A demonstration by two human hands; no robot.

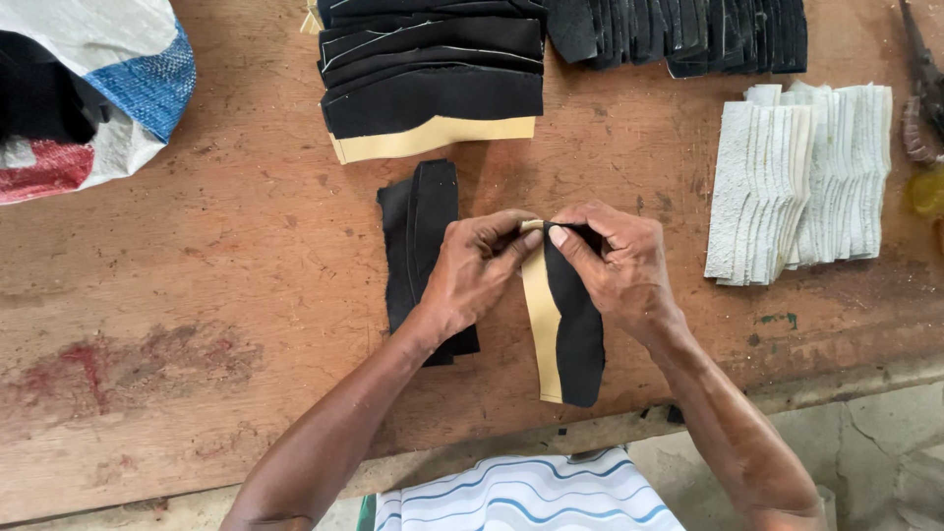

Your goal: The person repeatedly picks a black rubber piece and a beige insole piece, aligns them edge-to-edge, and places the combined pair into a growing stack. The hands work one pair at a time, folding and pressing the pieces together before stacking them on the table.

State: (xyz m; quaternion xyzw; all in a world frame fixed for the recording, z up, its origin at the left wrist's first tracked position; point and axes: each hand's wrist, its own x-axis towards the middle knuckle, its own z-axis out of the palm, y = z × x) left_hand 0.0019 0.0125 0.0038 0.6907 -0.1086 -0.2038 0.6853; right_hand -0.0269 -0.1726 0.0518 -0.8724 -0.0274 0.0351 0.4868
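A narrow black piece with a tan backing (562,329) lies lengthwise on the wooden table (246,295). My left hand (472,270) and my right hand (615,261) both pinch its far end, thumbs and fingertips meeting there. The tan layer shows along the piece's left side, the black layer on the right. Under my left hand lies a small pile of black strips (418,236).
A stack of black pieces with tan backing (433,93) and a row of black pieces (688,34) sit at the far edge. White textured pieces (796,182) are fanned out at right. A woven sack (88,88) is at far left. Dark-handled tool (922,88) at far right.
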